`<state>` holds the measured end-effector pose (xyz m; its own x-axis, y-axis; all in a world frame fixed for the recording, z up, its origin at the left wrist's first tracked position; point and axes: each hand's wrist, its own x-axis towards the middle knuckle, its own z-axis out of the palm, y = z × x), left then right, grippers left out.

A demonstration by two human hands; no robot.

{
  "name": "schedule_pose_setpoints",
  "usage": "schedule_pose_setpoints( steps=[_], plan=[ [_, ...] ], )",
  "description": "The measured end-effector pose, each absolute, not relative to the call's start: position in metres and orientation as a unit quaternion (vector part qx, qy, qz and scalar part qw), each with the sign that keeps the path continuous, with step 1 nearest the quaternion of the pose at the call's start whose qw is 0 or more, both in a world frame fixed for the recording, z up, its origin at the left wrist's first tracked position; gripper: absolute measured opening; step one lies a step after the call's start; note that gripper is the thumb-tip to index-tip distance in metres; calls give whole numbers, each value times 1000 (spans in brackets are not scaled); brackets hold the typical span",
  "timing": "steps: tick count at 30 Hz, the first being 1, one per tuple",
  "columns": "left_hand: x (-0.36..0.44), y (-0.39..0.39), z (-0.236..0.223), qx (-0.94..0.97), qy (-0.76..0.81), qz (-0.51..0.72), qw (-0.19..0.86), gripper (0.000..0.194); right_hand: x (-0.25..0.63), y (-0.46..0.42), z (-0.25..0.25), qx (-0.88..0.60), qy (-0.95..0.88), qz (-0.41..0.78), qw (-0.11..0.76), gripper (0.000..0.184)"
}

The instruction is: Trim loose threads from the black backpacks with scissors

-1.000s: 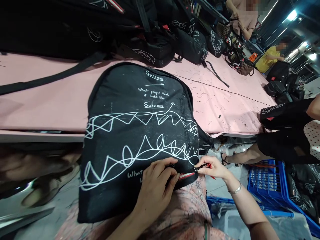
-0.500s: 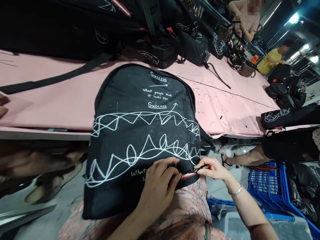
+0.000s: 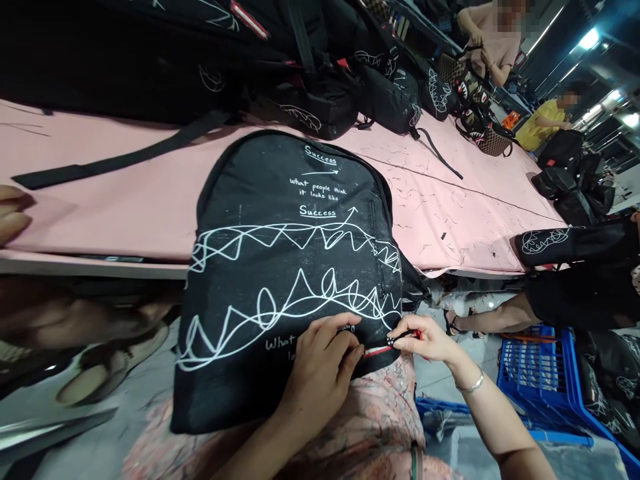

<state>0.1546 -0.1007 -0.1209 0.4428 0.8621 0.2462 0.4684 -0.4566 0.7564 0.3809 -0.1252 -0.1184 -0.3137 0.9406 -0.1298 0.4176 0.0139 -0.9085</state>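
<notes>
A black backpack (image 3: 295,267) with white scribbled lines and lettering leans across my lap and the table's edge. My left hand (image 3: 327,357) lies on its lower front, fingers curled and pinching the fabric beside a red-and-white strip (image 3: 377,351). At the strip's right end, my right hand (image 3: 423,339) closes around a small black-and-red tool (image 3: 413,335), mostly hidden by the fingers. Whether its tip touches the strip I cannot tell.
Black bags (image 3: 310,110) line the back of the pink-covered table (image 3: 450,213), which is strewn with thread bits. Another person's hand (image 3: 13,213) rests at the left. Blue crates (image 3: 537,367) stand at lower right. Two people (image 3: 543,123) work farther off.
The backpack's left side has shifted slightly to the right in view. The other person's hand at left shows more. My two hands keep almost the same place and grip.
</notes>
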Motion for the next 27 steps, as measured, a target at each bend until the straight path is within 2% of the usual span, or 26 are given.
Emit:
schedule_pose_setpoints(
  steps=[4, 7, 11, 16, 27],
  plan=[
    [158, -99, -120, 786, 417, 326, 319, 20, 373, -142, -120, -564, -627, 435, 316, 24],
    [163, -94, -118, 781, 417, 319, 338, 22, 362, -170, -126, -643, -590, 331, 358, 23],
    [175, -86, -115, 771, 423, 318, 355, 25, 344, -207, -136, -702, -586, 188, 359, 21],
    [191, -82, -116, 742, 455, 344, 352, 23, 323, -218, -143, -688, -628, 57, 360, 22],
    [192, -84, -122, 748, 457, 349, 330, 21, 299, -201, -148, -691, -628, -14, 358, 25]
  ],
)
